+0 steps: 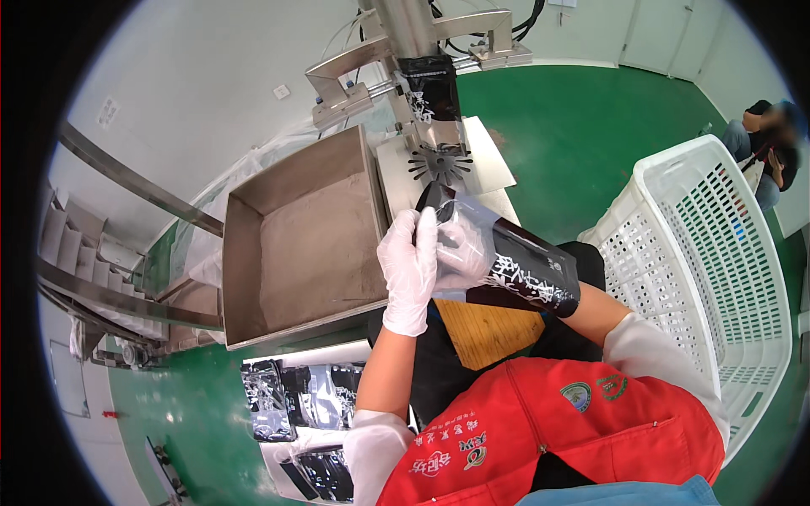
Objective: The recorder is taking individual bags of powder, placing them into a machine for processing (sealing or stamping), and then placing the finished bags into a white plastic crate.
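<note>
A black pouch [540, 270] with a clear section and white lettering lies tilted across my hands, over my right forearm. My left hand [409, 266], in a thin white glove, has its fingers pressed together at the pouch's upper end. The gloved right hand [462, 249] shows beside and partly through the clear section, gripping the pouch; some of its fingers are hidden. Just beyond my hands is a dark star-shaped knob [440, 164] on a metal machine [405, 25]. Another black pouch [430, 88] hangs upright at the machine's spout, between its metal arms.
A steel bin [371, 181] of grey-brown powder stands left of my hands. Stacks of flat black pouches [268, 401] lie on a white surface at lower left. A large white perforated basket [675, 253] stands on the right. A person [768, 148] sits at the far right.
</note>
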A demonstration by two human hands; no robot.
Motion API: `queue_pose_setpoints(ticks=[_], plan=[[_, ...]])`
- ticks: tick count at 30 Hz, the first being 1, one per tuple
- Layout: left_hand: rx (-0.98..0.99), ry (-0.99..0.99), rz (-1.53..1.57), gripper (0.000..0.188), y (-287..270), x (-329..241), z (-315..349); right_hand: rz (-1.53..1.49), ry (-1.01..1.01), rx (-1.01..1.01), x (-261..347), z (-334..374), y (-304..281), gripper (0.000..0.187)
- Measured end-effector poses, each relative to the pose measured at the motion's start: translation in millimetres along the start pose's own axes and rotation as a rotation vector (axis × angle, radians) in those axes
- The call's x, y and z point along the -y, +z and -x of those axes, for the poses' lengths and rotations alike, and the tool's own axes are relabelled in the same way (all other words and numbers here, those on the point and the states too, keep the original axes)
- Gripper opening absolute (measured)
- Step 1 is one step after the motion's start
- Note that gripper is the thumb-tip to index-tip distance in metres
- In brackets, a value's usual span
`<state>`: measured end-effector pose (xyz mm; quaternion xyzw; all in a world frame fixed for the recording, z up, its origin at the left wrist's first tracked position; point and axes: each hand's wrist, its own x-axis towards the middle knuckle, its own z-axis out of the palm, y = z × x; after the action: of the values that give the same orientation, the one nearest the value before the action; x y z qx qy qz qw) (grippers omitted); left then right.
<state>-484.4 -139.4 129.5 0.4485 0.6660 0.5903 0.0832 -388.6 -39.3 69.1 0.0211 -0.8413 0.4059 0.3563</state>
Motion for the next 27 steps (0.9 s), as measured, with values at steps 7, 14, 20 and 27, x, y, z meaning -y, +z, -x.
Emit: queue_pose_setpoints(ticks=[7,14,20,27], plan=[[-0.169,-0.382,0.691,0.022,-38,82,-42,0.504,-0.016,0.358,70,27,-97,0.050],[-0.084,-0.851,0.887,0.024,-67,134,-38,0.693,-0.179,0.449,126,-30,-123,0.019],[-0.057,-0.986,0.914,0.024,-45,159,-19,0.167,-0.054,0.542,76,-6,-92,0.004],[0.010,-1.124,0.875,0.024,-5,194,14,-0.080,-0.234,-0.124,57,-15,-76,0.017]])
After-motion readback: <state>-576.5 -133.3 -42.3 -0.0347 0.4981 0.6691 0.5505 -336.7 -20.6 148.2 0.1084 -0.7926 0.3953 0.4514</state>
